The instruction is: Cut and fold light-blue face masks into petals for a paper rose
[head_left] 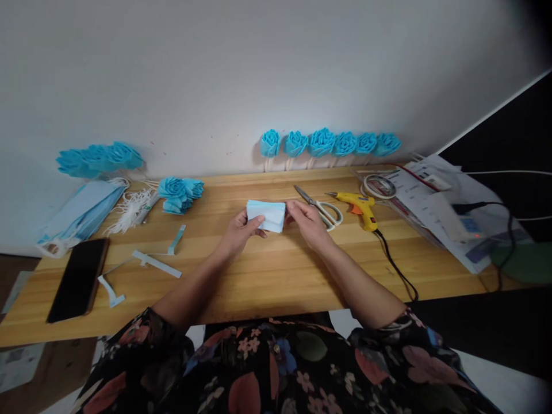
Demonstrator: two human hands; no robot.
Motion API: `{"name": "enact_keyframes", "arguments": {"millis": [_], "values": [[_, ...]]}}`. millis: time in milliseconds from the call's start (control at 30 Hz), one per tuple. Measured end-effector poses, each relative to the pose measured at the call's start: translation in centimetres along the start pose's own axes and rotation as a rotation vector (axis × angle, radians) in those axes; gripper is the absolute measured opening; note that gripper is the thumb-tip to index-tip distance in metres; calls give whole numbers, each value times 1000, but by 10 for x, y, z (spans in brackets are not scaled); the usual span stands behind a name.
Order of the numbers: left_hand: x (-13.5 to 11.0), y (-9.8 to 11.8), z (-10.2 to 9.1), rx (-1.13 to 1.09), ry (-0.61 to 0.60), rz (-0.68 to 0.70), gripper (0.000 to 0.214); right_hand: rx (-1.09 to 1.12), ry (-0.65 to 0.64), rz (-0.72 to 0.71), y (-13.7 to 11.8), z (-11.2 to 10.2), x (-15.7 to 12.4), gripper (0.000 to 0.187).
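Note:
A small stack of pale blue and white rectangular fabric pieces (266,215) is held above the middle of the table. My left hand (242,231) grips its left side, the thumb lying across the top face and fingers underneath. At the stack's right edge, my right hand (304,218) pinches the border between thumb and fingers. Just beyond that hand lie open scissors (324,211) with pale handles. A yellow hot glue gun (360,208) rests farther right, its black cord running toward the front edge.
Several blue fabric roses (321,142) on sticks lean against the wall; more blue roses (176,192) lie left. Face masks (84,210), white ear loops (129,210), a phone (80,280) and cut strips (157,264) occupy the left. Tape (379,187) and papers (431,207) sit right.

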State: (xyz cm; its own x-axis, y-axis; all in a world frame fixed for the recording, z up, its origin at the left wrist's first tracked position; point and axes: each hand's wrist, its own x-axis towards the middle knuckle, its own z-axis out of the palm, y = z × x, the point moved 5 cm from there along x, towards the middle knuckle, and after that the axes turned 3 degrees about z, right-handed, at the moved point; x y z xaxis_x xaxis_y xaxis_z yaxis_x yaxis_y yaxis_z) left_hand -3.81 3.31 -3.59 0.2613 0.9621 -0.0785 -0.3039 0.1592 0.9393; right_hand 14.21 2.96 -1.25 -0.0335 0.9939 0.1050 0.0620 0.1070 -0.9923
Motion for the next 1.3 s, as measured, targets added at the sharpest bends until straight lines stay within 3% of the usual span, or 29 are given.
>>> {"name": "enact_keyframes", "arguments": {"millis": [200,400,600,767,900,1033,1100,1300], "values": [[0,5,2,162,-9,45,37,-226,-82,-210,-22,-2,-5,47],[-3,8,2,382,-6,133,22,-483,-3,-473,-29,3,-9,18],[-4,-4,16,-171,-140,-120,48,-589,116,-688,-35,1,-13,14],[-3,-11,18,-353,-71,-324,53,-615,64,-787,-43,-4,-14,12],[-1,-9,13,-318,-49,-313,52,-540,-55,-741,-50,-8,-14,12],[0,-1,7,-308,-4,-185,34,-478,-170,-573,-52,-8,-14,15],[0,0,5,-290,10,-135,35,-461,-213,-528,-50,-4,-15,15],[0,-2,4,-157,-2,-60,36,-482,-131,-457,-42,-2,-14,13]]}}
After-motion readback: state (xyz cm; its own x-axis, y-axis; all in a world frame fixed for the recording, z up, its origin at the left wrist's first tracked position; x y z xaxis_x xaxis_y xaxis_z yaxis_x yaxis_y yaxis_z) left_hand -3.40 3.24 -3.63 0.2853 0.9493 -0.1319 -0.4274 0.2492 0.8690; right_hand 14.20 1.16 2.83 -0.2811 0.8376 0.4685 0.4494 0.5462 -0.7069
